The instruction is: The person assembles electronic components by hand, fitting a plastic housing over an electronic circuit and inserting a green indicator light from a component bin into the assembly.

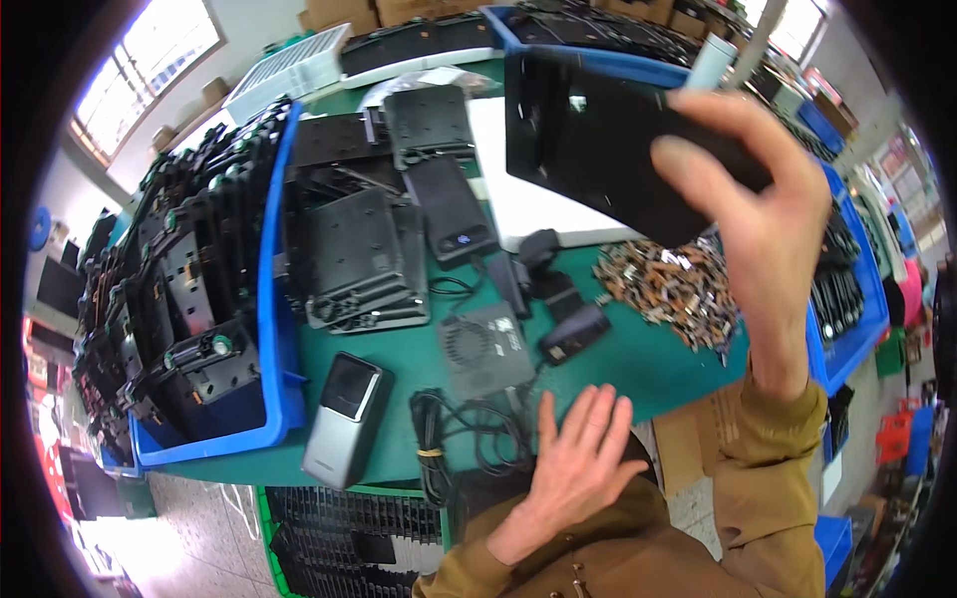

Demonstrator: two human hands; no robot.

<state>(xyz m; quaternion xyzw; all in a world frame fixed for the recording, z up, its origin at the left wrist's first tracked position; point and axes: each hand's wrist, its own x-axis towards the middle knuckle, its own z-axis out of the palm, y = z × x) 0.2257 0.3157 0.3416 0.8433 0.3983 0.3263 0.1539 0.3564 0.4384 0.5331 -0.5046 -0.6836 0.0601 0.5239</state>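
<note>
My right hand [763, 204] is raised over the right side of the table, its thumb and fingers closed on the edge of a glossy black flat panel [608, 140]. The panel is tilted and partly blurred, and its far side is hidden. My left hand [583, 453] is held palm down at the table's near edge, fingers stretched, holding nothing. Closest to it are a coiled black cable [431, 448], a square grey device with a round grille [485, 349] and a small black device [575, 334]. Below the panel lies a heap of small brown-and-silver parts [668, 289].
A blue bin [284, 299] crammed with black plastic parts stands left. Stacked black panels [354, 249], a power bank [449, 214] and a white foam board [558, 214] occupy the table's middle. A grey-and-black box-shaped device [344, 424] stands near the front. Another blue bin [867, 309] is right.
</note>
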